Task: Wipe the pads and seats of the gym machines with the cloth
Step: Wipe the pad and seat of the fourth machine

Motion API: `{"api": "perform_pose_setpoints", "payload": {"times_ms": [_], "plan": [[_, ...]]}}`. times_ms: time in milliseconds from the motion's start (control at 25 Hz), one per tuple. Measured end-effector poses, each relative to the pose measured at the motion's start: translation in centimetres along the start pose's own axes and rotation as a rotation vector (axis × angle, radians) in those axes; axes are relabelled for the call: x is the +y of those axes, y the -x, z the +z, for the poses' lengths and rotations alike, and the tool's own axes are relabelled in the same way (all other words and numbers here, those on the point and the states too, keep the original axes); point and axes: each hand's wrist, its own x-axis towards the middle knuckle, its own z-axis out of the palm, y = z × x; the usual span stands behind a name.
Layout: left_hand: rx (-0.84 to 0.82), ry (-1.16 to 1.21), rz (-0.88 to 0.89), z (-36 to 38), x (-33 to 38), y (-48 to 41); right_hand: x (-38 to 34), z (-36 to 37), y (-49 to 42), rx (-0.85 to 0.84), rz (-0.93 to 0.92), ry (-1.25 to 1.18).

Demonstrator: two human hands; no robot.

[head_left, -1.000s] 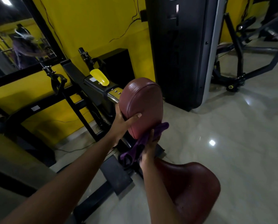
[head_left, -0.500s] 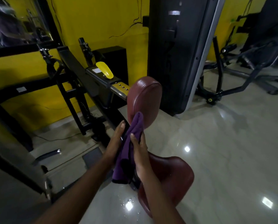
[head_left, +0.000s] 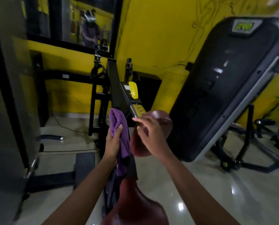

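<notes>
While the left hand (head_left: 113, 142) gripped the purple cloth (head_left: 119, 122), bunched just beside the maroon pad (head_left: 161, 116), the right hand (head_left: 150, 135) hung loose-fingered and empty in front of the pad's face. Best play looked like flattening the cloth and sweeping top to rim; open floor (head_left: 200, 184) lay right, the black post (head_left: 111, 73) crowded left.

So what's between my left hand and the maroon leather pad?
The purple fabric cloth, which the left hand grips, beside the rounded maroon leather pad; head view.

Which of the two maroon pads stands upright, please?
The upper pad behind the right hand, beside the purple cloth, stands upright; the seat nearest the camera lies flat.
</notes>
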Motion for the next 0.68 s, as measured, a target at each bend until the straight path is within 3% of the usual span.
{"api": "perform_pose_setpoints", "payload": {"times_ms": [120,200,360,680], "plan": [[0.042,-0.185,0.197,3.1,-0.1,-1.3,0.9,-3.8,-2.8,0.112,-0.144,0.243],[0.062,-0.351,0.271,5.4,-1.3,-2.3,2.8,-4.2,-5.0,0.033,-0.121,0.392],[0.183,-0.641,0.200,8.8,-1.8,-4.0,5.1,-2.2,-5.1,0.060,-0.125,0.345],[0.392,-0.240,-0.104,6.9,-6.7,-4.8,5.6,-1.5,-5.3,0.103,-0.165,0.335]]}}
